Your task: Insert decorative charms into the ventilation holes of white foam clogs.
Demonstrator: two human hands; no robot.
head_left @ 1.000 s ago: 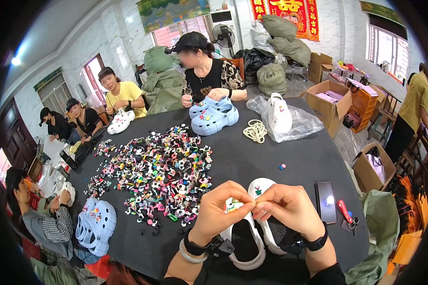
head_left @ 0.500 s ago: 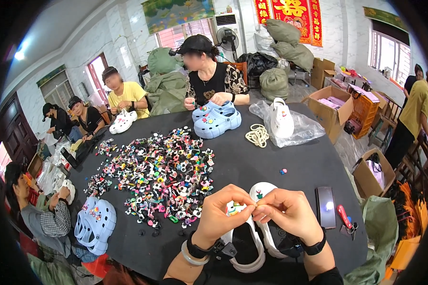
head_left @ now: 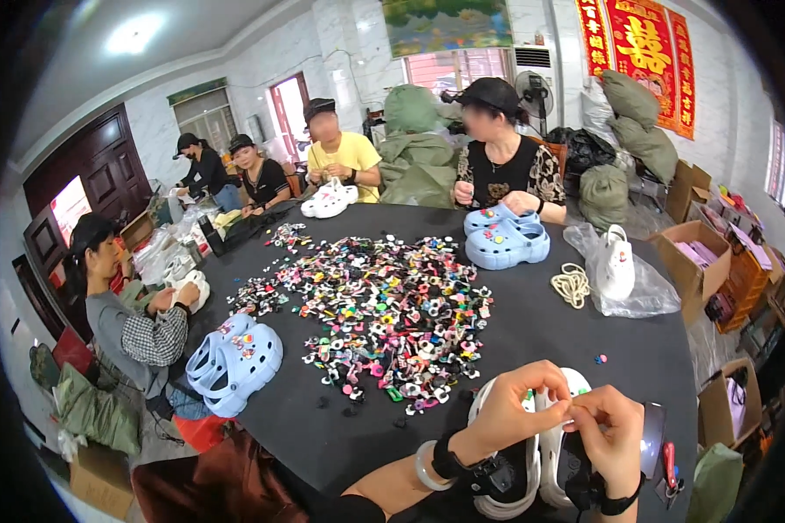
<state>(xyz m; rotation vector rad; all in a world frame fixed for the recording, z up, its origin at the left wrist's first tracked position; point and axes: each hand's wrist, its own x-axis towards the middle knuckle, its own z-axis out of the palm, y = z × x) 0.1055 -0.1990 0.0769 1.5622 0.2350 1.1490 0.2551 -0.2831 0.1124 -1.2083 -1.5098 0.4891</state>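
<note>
Clog: a white clog (head_left: 545,453) lies at the near edge of the black table (head_left: 532,331), right of centre, under both hands; a second white one seems to lie against it, mostly covered.
Left hand: the left hand (head_left: 510,410) is over the clog's toe, thumb and forefinger pressed together at a point where the two hands meet; whatever they nip is too small to name, probably a charm.
Right hand: the right hand (head_left: 610,436) meets it from the right, fingers curled and tips closed on the same spot; the other fingers fold down over the strap end.
Doing it well: judging by the pose, a charm is being seated in a hole of the upper. Best to steady the clog with the lower fingers, line the stud square to the hole and press straight, not at a slant.
Charm pile: a broad heap of small coloured charms (head_left: 384,314) lies mid-table, just beyond the hands.
Other things: a dark phone (head_left: 652,427) and a red tool (head_left: 669,458) right of the hands; pale blue clogs (head_left: 235,357) at near left.
Hidden: the clog's upper, the hole and the piece itself are behind the fingers; the heel end is cut off by the lower edge.
</note>
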